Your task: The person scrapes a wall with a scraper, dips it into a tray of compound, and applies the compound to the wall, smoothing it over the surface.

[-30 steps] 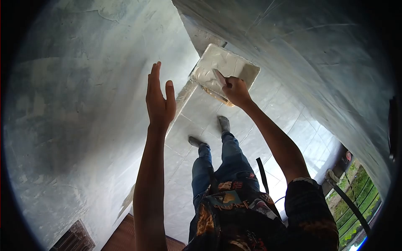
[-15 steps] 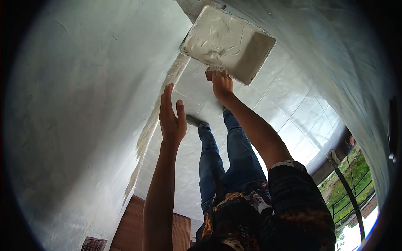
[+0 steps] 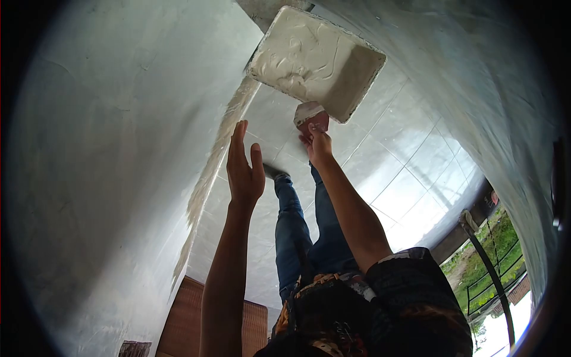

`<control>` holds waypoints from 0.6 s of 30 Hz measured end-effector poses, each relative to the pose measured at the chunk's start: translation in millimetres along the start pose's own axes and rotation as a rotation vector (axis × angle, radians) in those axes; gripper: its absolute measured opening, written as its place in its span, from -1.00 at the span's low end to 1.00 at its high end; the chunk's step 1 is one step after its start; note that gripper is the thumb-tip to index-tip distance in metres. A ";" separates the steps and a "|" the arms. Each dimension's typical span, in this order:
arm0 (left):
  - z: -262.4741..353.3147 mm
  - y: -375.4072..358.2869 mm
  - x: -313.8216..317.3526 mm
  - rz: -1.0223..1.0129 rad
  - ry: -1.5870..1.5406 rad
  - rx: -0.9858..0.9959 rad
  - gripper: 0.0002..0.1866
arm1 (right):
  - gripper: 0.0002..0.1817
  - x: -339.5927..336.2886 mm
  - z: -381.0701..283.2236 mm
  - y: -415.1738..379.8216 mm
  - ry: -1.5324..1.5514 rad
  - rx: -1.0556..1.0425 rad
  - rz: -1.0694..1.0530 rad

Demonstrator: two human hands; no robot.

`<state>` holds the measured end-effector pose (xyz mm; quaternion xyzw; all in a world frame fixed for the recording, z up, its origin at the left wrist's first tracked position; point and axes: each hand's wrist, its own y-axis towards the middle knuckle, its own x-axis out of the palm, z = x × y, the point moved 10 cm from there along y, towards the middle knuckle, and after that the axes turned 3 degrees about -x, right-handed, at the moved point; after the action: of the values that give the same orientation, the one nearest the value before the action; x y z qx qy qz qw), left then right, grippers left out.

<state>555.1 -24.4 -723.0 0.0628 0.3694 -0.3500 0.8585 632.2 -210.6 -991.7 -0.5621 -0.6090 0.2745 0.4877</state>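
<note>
My right hand (image 3: 319, 144) grips a small reddish-brown spreader (image 3: 314, 119) whose far edge carries pale paste. The spreader is just below the near edge of a square tray (image 3: 364, 89). Thick cream-coloured paste (image 3: 297, 53) covers the tray's left and middle parts, while a darker, thinly coated area shows at its right. My left hand (image 3: 244, 172) is raised beside the left wall, fingers stretched up and thumb apart, holding nothing.
A grey-white plastered wall (image 3: 119, 149) fills the left, with a rough beige strip (image 3: 223, 131) along its foot. Pale floor tiles (image 3: 375, 154) lie below my legs (image 3: 291, 214). Brown ribbed panels (image 3: 184, 315) stand at lower left. Another plastered surface curves along the right, near an opening onto grass (image 3: 493, 262).
My right hand has drawn back from the tray's edge, and more of the spreader now shows. My left hand keeps almost the same pose. The view has shifted slightly.
</note>
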 end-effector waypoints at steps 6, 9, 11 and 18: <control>0.2 0.4 3.9 -0.006 -0.033 -0.002 -0.43 | -0.82 -52.8 -19.8 -75.5 -0.812 -0.069 0.015; -8.7 -2.9 4.8 -0.013 -0.025 -0.023 -0.42 | -0.87 40.3 -126.6 -129.8 -1.380 -0.976 -0.340; -13.0 -3.8 7.8 -0.021 -0.011 -0.030 -0.41 | -0.89 65.8 -170.6 -125.7 -1.552 -1.178 -0.343; -23.3 -11.9 12.3 -0.014 0.013 -0.100 -0.37 | -0.89 114.1 -159.9 -32.3 -1.845 -1.106 -0.580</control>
<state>539.6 -31.5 -746.3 0.0196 0.3923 -0.3369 0.8557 775.3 -143.2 -870.8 -0.1189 -0.8847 0.1537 -0.4236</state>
